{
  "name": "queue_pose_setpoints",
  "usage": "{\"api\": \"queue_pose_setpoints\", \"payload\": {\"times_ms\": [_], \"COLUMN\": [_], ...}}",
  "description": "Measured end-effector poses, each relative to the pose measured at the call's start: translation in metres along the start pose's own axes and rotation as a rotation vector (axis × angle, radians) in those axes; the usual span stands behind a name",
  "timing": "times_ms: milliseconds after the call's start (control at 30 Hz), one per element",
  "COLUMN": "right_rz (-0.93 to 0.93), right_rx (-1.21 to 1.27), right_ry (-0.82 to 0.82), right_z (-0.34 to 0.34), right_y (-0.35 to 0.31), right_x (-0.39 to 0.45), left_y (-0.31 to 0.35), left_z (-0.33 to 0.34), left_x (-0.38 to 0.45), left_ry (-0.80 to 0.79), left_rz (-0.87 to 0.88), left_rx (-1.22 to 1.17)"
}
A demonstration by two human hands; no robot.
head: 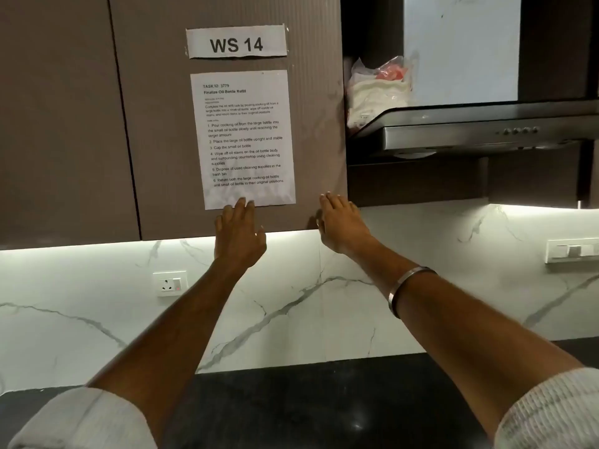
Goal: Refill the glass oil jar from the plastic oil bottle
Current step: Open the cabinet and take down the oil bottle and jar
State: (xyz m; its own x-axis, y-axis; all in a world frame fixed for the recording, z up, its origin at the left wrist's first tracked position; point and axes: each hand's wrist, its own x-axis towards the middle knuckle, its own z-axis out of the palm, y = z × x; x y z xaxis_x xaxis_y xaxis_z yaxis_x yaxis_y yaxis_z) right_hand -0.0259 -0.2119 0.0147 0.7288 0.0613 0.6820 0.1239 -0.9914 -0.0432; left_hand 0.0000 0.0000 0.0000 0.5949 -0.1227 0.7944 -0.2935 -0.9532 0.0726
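We stand at a dark worktop below a marble backsplash, and neither the glass oil jar nor the plastic oil bottle is in view. Farther off, our left hand and right hand reach up flat-fingered, gripping nothing, to the cabinet door; we judge it best to draw the door's lower edge open gently, sparing the taped instruction sheet.

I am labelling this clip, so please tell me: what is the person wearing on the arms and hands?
Both forearms are bare, with light grey-white ribbed sleeves pushed up toward the elbows. The right wrist carries a plain silver metal bangle. The left hand and the right hand are bare: no gloves, and no rings are visible.
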Motion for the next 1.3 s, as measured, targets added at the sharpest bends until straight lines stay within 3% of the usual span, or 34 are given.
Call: {"api": "queue_pose_setpoints", "payload": {"times_ms": [233, 400, 767, 1000, 1300], "right_rz": [0.156, 0.298, 0.572, 0.615, 0.67], "right_rx": [0.261, 0.51, 0.905, 1.133, 1.21], "right_ry": [0.041, 0.165, 0.073, 0.12, 0.072], "right_z": [0.009, 0.018, 0.011, 0.018, 0.001], "right_y": [0.018, 0.021, 0.041, 0.043, 0.047], "right_x": [0.019, 0.036, 0.056, 0.055, 0.056], "left_y": [0.02, 0.027, 0.04, 0.047, 0.052], "left_z": [0.014, 0.024, 0.024, 0.019, 0.003], "left_x": [0.021, 0.025, 0.021, 0.016, 0.019], "left_ry": [-0.022, -0.041, -0.044, -0.033, 0.006], "left_rz": [0.009, 0.009, 0.024, 0.048, 0.073], "left_rx": [0.057, 0.078, 0.094, 0.054, 0.015]}}
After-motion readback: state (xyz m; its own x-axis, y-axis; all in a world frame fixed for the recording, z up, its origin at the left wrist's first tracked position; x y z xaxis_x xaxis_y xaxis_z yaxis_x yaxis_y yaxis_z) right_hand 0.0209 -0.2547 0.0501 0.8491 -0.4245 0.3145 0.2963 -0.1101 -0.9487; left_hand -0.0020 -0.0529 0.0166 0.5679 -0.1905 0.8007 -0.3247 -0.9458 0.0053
